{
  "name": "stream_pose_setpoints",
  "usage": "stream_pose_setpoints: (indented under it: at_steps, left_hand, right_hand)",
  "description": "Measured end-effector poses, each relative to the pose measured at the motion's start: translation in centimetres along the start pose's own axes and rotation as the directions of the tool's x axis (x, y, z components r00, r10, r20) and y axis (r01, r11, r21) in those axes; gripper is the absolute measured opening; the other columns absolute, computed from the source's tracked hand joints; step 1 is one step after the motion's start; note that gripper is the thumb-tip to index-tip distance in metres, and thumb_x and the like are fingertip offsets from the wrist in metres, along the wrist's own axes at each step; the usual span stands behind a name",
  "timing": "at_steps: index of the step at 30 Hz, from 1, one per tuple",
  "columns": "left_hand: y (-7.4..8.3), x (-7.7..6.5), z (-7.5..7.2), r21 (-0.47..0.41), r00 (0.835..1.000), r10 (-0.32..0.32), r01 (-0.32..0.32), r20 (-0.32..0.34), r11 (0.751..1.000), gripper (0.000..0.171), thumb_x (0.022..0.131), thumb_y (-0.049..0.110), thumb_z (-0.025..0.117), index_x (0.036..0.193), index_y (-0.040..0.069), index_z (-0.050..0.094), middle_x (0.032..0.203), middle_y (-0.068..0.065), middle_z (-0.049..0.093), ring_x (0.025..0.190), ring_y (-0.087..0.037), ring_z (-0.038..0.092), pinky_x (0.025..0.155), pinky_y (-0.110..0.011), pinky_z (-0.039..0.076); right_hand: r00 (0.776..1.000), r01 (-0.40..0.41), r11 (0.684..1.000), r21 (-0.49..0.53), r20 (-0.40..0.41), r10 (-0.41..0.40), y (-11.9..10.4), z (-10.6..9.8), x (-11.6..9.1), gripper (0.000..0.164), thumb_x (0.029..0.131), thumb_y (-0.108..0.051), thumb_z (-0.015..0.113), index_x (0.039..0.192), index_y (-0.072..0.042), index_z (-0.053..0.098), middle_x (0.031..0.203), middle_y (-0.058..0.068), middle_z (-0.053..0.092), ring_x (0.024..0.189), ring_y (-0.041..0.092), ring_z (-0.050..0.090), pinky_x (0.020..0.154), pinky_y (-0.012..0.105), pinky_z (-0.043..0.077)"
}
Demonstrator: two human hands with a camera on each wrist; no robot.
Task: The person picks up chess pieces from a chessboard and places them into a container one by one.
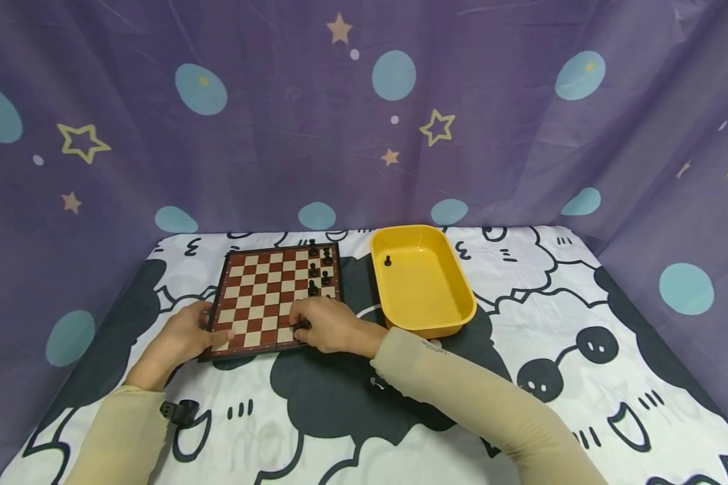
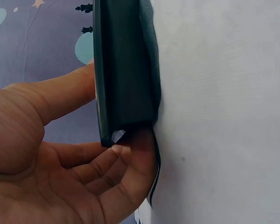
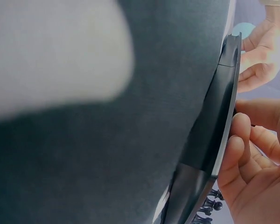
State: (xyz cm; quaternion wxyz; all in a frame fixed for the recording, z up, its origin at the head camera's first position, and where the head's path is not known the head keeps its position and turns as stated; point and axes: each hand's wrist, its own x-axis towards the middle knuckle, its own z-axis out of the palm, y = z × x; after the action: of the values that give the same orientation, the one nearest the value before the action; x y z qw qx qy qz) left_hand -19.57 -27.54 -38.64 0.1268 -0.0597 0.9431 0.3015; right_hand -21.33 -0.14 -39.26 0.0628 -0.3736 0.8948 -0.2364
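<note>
The left hand point(image 1: 185, 335) grips the chessboard point(image 1: 249, 296) by its near-left corner, thumb on the playing face and the other fingers curled beneath the edge. The right hand point(image 1: 327, 325), at the board's near-right part, has its fingers closed on what appears to be a dark chess piece point(image 1: 302, 325); the fingers mask most of it, so its type and whether its base touches the board cannot be confirmed. Directly beyond the right fingers, other black chess pieces point(image 1: 313, 288) stand in two files along the board's right side. To the right of those fingers, apart from the board, is a yellow tray point(image 1: 427, 293), with one small black piece point(image 1: 387, 261) near its far-left corner. Board and tray rest on a cloth-covered surface point(image 1: 236, 431). Assessment: the held piece should be light, hard and smooth, easily turned between fingertips; a pinch at the narrow neck above the base is advised, with little force. The board is judged stiff and fairly light, but the seam across its middle may flex; the corner, thumb above and fingers below, is a sound hold, provided it is not tilted.
</note>
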Motion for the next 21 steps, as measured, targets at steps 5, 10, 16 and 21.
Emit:
stream_pose_setpoints:
  at_steps: [5, 10, 16, 21]
  left_hand:
    - [0.03, 0.19, 0.08, -0.003, 1.000, -0.003, 0.003, 0.005, 1.000, 0.083, 0.081, 0.033, 0.076, 0.135, -0.012, 0.033, 0.111, -0.028, 0.054, 0.093, -0.035, 0.055, 0.074, -0.045, 0.045]
    - [-0.07, 0.31, 0.06, 0.000, 1.000, -0.004, 0.004, 0.009, 1.000, 0.083, 0.081, 0.034, 0.076, 0.134, -0.012, 0.033, 0.111, -0.028, 0.055, 0.093, -0.035, 0.056, 0.074, -0.046, 0.044]
    - [-0.02, 0.27, 0.01, 0.004, 1.000, -0.004, 0.004, 0.011, 1.000, 0.083, 0.081, 0.034, 0.077, 0.135, -0.013, 0.033, 0.110, -0.029, 0.055, 0.092, -0.035, 0.056, 0.075, -0.048, 0.044]
    - [0.11, 0.19, 0.05, 0.008, 1.000, 0.007, -0.007, 0.004, 1.000, 0.083, 0.081, 0.033, 0.077, 0.134, -0.013, 0.033, 0.109, -0.029, 0.054, 0.090, -0.035, 0.056, 0.073, -0.046, 0.045]
  right_hand:
    - [1.000, 0.001, 1.000, -0.009, -0.001, -0.001, 0.07, 0.00, -0.02, 0.019, 0.090, -0.024, 0.067, 0.108, -0.018, 0.066, 0.101, -0.006, 0.064, 0.083, 0.004, 0.056, 0.069, 0.023, 0.045]
    - [1.000, 0.004, 1.000, -0.018, 0.001, -0.004, 0.01, -0.02, 0.00, 0.019, 0.091, -0.024, 0.067, 0.109, -0.018, 0.065, 0.102, -0.007, 0.064, 0.083, 0.003, 0.056, 0.068, 0.022, 0.045]
    - [1.000, 0.007, 0.999, -0.032, -0.002, -0.007, -0.08, 0.04, 0.03, 0.017, 0.092, -0.023, 0.066, 0.108, -0.019, 0.065, 0.101, -0.007, 0.064, 0.082, 0.003, 0.056, 0.067, 0.022, 0.045]
    - [1.000, 0.003, 0.999, -0.045, -0.009, -0.003, -0.06, 0.09, 0.04, 0.016, 0.092, -0.023, 0.066, 0.107, -0.019, 0.066, 0.101, -0.007, 0.064, 0.080, 0.003, 0.056, 0.066, 0.022, 0.044]
